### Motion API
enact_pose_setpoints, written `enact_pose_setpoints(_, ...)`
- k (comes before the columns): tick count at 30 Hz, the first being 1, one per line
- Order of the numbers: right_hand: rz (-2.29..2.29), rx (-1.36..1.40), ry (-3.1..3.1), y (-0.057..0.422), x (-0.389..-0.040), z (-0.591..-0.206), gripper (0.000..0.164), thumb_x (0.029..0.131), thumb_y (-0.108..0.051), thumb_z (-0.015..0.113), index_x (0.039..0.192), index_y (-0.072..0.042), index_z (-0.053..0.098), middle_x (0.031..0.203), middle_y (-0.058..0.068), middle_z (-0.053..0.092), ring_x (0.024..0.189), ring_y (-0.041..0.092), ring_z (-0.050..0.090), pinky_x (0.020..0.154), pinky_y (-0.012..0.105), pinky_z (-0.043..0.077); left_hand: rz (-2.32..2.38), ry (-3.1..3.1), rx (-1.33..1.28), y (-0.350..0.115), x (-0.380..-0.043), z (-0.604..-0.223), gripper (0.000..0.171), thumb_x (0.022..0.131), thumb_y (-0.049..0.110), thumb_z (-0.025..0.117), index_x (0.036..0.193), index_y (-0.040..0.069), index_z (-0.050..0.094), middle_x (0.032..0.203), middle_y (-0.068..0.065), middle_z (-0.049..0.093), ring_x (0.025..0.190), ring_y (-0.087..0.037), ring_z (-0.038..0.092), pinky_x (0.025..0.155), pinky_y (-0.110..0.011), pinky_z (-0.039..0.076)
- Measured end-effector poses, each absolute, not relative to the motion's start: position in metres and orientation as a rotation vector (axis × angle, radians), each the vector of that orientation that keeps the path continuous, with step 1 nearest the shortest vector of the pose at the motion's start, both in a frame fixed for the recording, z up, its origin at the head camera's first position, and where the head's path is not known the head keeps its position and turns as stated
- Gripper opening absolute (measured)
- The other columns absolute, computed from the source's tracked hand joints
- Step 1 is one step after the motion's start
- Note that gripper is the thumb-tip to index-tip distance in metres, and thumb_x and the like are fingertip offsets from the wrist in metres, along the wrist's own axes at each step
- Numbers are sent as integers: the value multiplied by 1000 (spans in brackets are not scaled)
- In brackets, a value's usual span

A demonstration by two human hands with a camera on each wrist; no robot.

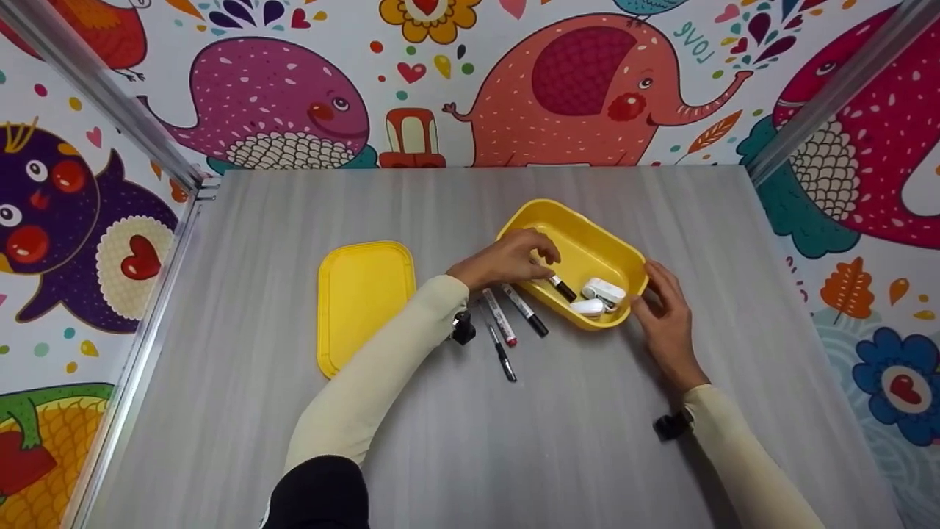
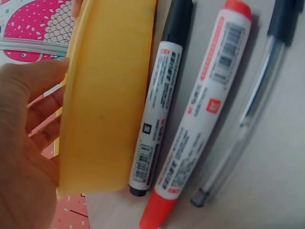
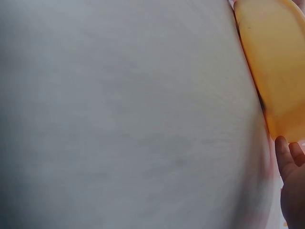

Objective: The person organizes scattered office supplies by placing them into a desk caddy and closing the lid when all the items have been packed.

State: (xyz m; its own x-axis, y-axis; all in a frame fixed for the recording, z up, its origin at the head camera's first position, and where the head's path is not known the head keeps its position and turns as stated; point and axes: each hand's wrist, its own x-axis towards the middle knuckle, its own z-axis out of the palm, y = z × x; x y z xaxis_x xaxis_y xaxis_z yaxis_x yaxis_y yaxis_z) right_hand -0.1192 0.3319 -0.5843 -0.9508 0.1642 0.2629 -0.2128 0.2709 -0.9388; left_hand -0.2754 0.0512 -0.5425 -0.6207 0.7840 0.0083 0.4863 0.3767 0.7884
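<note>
A yellow plastic box (image 1: pixel 587 228) stands on the table, turned at a slant. My left hand (image 1: pixel 514 257) reaches over its left rim, fingers bent down inside. Just under the left thumb, a marker with a black cap (image 1: pixel 563 288) slants down into the box; whether the fingers pinch it I cannot tell. My right hand (image 1: pixel 668 323) holds the box's near right corner between thumb and fingers. Inside that corner lie white staplers (image 1: pixel 604 291). Along the box's outer wall rest a black-capped marker (image 2: pixel 155 109), a red-capped marker (image 2: pixel 205 109) and a clear pen (image 2: pixel 248 114).
To the left on the grey table (image 1: pixel 242 294) lies a flat yellow lid (image 1: pixel 363 294), partly covered by the left sleeve. Patterned walls and metal rails (image 1: pixel 147 308) bound the table at the back and sides.
</note>
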Motion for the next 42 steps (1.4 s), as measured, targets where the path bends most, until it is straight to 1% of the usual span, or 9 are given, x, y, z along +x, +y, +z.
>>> enact_pose_setpoints(5,1729,52,-2240,333,-120,-586,58,104,10,65,160,11,47,169,30,38,146,50,48,115,28,48,1340,2262,1098,43,-266,-547,28,101,12,81,125,-2,77,121,-15,76,117,-38,67,109,-47,56)
enact_pose_setpoints(11,1737,32,-2237,344,-126,-608,60,105,8,66,163,0,50,171,14,43,148,40,50,117,23,45,1588,2269,985,34,-248,-549,28,102,17,82,124,1,79,124,-10,76,120,-32,69,112,-39,55)
enact_pose_setpoints(14,1723,44,-2245,347,-126,-611,60,106,5,68,163,-5,52,170,8,45,147,35,52,115,21,46,1743,2218,922,29,-240,-550,28,102,15,82,125,0,78,124,-12,75,120,-37,69,111,-46,56)
enact_pose_setpoints(18,1715,65,-2243,348,-126,-611,60,106,1,70,163,-8,53,170,6,45,145,34,53,113,20,47,1884,2223,896,21,-229,-550,27,101,12,82,125,-2,77,124,-14,75,117,-43,69,105,-54,58)
enact_pose_setpoints(23,1699,40,-2274,348,-125,-610,60,107,-1,70,164,-9,53,170,4,44,146,32,52,117,26,46,1965,2371,831,11,-218,-556,28,101,11,82,124,-2,77,123,-12,76,116,-30,70,104,-51,60)
enact_pose_setpoints(26,1695,30,-2283,348,-125,-610,59,107,-2,70,164,-9,53,171,3,44,147,31,52,120,30,45,2022,2421,776,7,-212,-561,28,101,10,82,125,-3,77,123,-14,75,116,-32,69,104,-55,59)
enact_pose_setpoints(29,1695,23,-2278,347,-125,-611,59,107,1,68,163,-7,52,171,5,44,147,32,51,121,31,45,2020,2514,711,3,-206,-564,28,100,12,83,125,-2,78,123,-12,77,116,-35,68,105,-52,58)
enact_pose_setpoints(34,1713,-9,-2272,348,-127,-612,61,105,8,66,163,0,49,171,13,42,147,37,50,122,34,44,1949,2706,576,-3,-196,-568,27,99,15,85,123,4,80,121,-6,78,117,-23,66,108,-39,55)
enact_pose_setpoints(42,1716,27,-2264,349,-125,-611,58,107,0,69,163,-8,54,169,3,46,145,27,53,120,28,45,1909,2874,386,-12,-181,-585,29,95,11,88,120,1,80,120,-10,77,119,-27,66,108,-44,54)
